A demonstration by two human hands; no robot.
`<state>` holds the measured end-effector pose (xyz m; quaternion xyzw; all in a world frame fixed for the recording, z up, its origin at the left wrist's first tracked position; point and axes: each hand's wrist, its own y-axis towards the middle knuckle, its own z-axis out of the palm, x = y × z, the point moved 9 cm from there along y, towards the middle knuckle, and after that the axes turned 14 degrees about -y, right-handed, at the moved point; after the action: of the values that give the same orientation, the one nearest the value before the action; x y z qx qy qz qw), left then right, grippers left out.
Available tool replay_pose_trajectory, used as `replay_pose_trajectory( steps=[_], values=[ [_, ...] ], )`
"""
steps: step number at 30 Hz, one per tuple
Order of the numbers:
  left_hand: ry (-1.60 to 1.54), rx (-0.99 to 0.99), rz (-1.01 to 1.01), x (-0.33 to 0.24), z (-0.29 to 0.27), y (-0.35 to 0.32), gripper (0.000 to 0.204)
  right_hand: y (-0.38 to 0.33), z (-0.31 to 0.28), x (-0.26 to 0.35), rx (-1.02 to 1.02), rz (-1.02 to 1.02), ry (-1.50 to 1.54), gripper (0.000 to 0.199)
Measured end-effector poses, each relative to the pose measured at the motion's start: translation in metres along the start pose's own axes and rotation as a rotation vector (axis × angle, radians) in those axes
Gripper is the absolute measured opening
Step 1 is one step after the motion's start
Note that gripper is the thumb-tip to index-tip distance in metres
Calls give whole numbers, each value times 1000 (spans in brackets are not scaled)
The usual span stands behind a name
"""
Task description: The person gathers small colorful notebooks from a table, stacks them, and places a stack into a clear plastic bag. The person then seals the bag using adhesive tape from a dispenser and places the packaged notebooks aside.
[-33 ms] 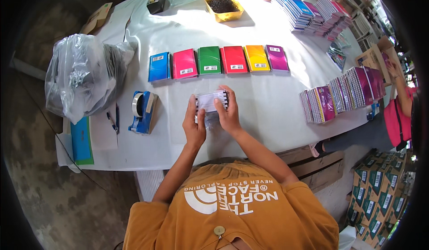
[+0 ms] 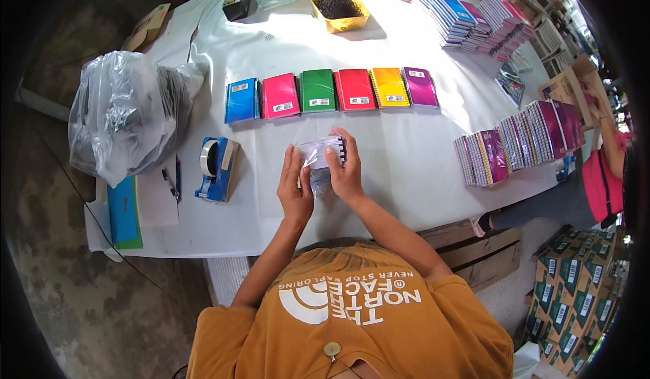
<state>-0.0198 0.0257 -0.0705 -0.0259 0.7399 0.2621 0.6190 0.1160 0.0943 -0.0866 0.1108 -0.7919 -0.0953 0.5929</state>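
Note:
Between my two hands is a small notebook bundle (image 2: 318, 154), whitish, with black bindings showing at its right edge and shiny clear plastic over it. My left hand (image 2: 296, 188) is closed along its left side. My right hand (image 2: 346, 170) grips the right side, thumb on the near face. Clear plastic hangs below the bundle, above the white-covered table (image 2: 271, 237). Beyond my hands lies a row of spiral notebooks: blue (image 2: 242, 100), pink (image 2: 280, 96), green (image 2: 317, 90), red (image 2: 355, 90), yellow (image 2: 390, 88) and purple (image 2: 421, 88).
A blue tape dispenser (image 2: 217, 169), pens (image 2: 173, 184) and a large plastic bag (image 2: 125, 118) are on the left. At the back stands a yellow tray (image 2: 340, 23) of black pieces. Notebook stacks (image 2: 518, 145) fill the right side, near another person (image 2: 602, 182).
The bundle has tilted slightly, and glare now shows on its plastic. The black bindings at its left edge no longer show. My left fingers have shifted a little.

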Motion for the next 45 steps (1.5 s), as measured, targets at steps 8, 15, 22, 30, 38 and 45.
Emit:
replay_pose_trajectory(
  steps=[8,15,22,30,38,45],
  values=[
    [728,102,302,-52,26,-12,47,-2,-10,20,-114,-38,-303,45],
    [620,-39,162,-28,5,-9,53,0,-10,15,-85,77,-204,47],
    [839,185,205,-45,37,-9,50,4,-3,5,-27,125,-167,56],
    [466,355,0,-42,33,-3,105,-40,8,58,244,-446,-813,63],
    [571,190,127,-60,3,79,77,-37,10,71,177,-688,-918,43],
    [306,497,85,-38,44,80,15,-34,7,72,102,-654,-883,31]
  ],
)
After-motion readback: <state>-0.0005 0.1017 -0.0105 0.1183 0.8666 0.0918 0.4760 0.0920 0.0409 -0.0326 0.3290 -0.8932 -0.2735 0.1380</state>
